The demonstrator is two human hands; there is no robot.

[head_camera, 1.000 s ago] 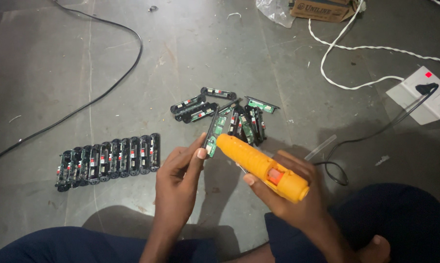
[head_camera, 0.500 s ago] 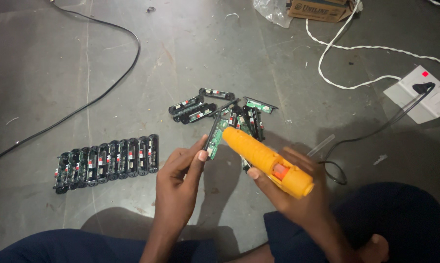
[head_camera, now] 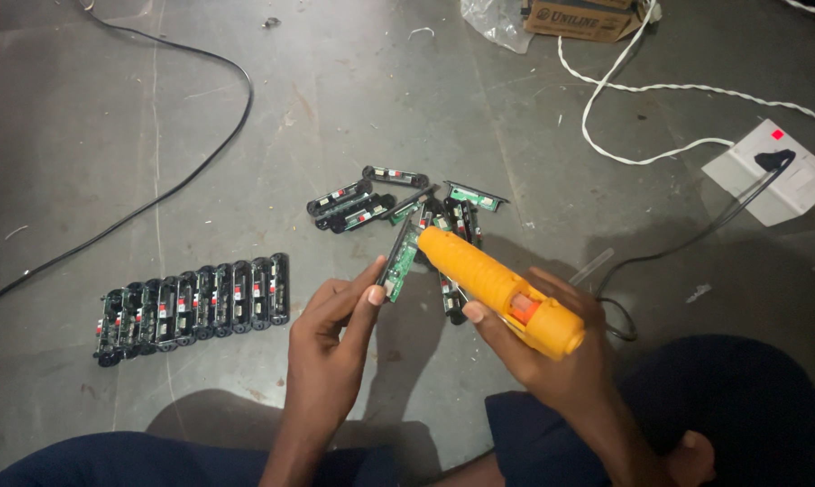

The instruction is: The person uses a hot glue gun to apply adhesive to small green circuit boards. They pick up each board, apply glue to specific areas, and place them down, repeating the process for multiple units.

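My left hand pinches a small green circuit board in a black frame, held upright on edge above the floor. My right hand grips an orange hot glue gun, whose nozzle touches the top of that board. Behind the two lies a loose pile of similar black-framed boards. To the left, a neat row of several boards lies side by side on the floor.
Grey concrete floor. A black cable curves across the left. A white cord and a white power socket with a black plug lie at the right. A cardboard box and plastic bag sit at the top. My dark-trousered legs fill the bottom.
The glue gun's nozzle has shifted slightly along the held board; both hands stay close together in nearly the same place.
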